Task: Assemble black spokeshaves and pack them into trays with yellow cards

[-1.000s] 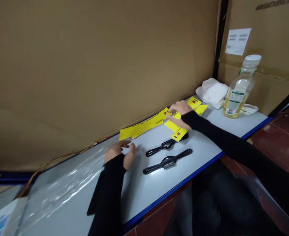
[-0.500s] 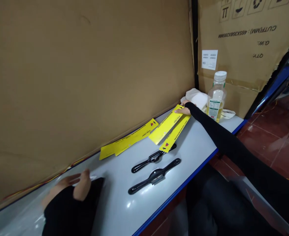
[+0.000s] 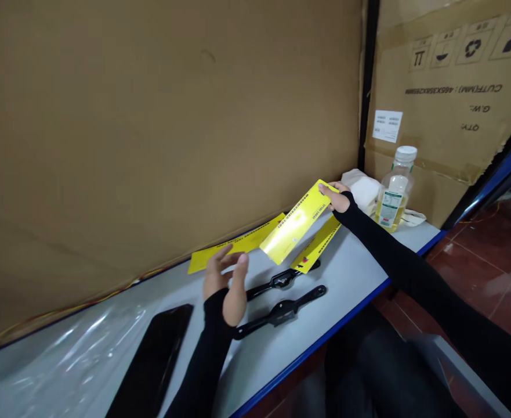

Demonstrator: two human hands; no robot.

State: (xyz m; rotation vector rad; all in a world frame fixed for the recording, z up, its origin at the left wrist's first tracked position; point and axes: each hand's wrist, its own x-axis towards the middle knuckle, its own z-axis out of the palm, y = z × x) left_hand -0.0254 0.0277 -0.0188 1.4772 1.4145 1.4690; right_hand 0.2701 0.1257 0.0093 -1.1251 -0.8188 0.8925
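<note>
Yellow card point(image 3: 296, 223) pinched in outstretched right hand point(image 3: 340, 199) grip; left hand point(image 3: 227, 284) open, raised.

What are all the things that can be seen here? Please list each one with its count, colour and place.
Long yellow card: one, lifted off the table, held in right hand.
Yellow cards on table: at least two, along the cardboard wall and under the lifted card.
Black two-handled metal tools: two, mid table.
Clear plastic bottle: one, yellowish liquid, far right.
White folded cloth: one, beside bottle.
Clear plastic film: left.
Flat black object: one, left.
Grey table: blue-edged.
Left hand: open, above table.
Right hand: gripping card.
</note>
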